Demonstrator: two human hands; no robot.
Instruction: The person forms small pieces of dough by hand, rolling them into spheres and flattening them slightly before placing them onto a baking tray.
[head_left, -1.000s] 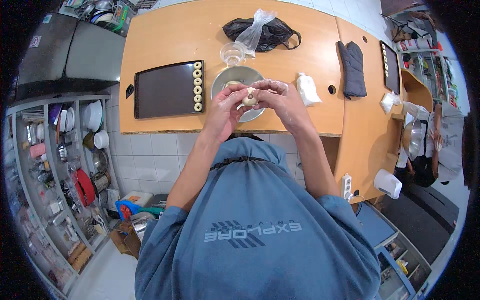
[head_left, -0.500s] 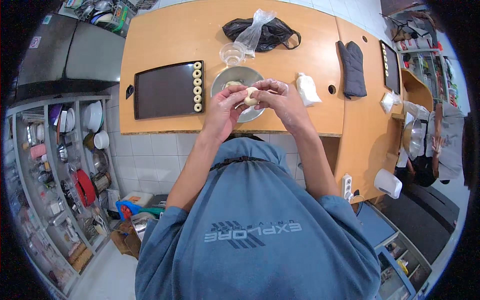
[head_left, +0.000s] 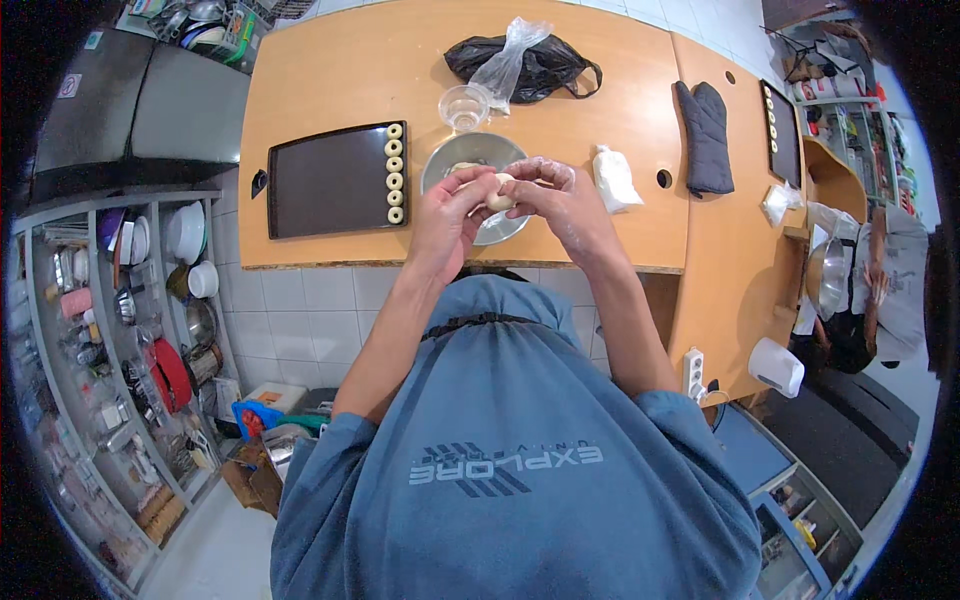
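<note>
Between my floury fingers is a small pale piece of dough (head_left: pixel 500 199), pinched from both sides. My left hand (head_left: pixel 449 212) grips its left side, and my right hand (head_left: pixel 561 205) presses on it from the right with thumb and fingers. Both hands are over the front part of a metal bowl (head_left: pixel 437 160), which has more dough and some white flour in it. Left of the bowl lies a dark baking tray (head_left: pixel 325 185), with a column of several dough rings (head_left: pixel 395 180) along its right edge.
Behind the bowl stand a clear plastic cup (head_left: pixel 464 108) and a black plastic bag (head_left: pixel 535 72). A white bag of flour (head_left: pixel 616 178) sits to the right, then a dark oven mitt (head_left: pixel 706 140). Another tray (head_left: pixel 786 130) with dough rings is at far right, near another person's hand (head_left: pixel 876 290).
My fingers have closed further over the dough, hiding more of it. My left fingertips have shifted slightly. Tray and bowl stay where they were.
</note>
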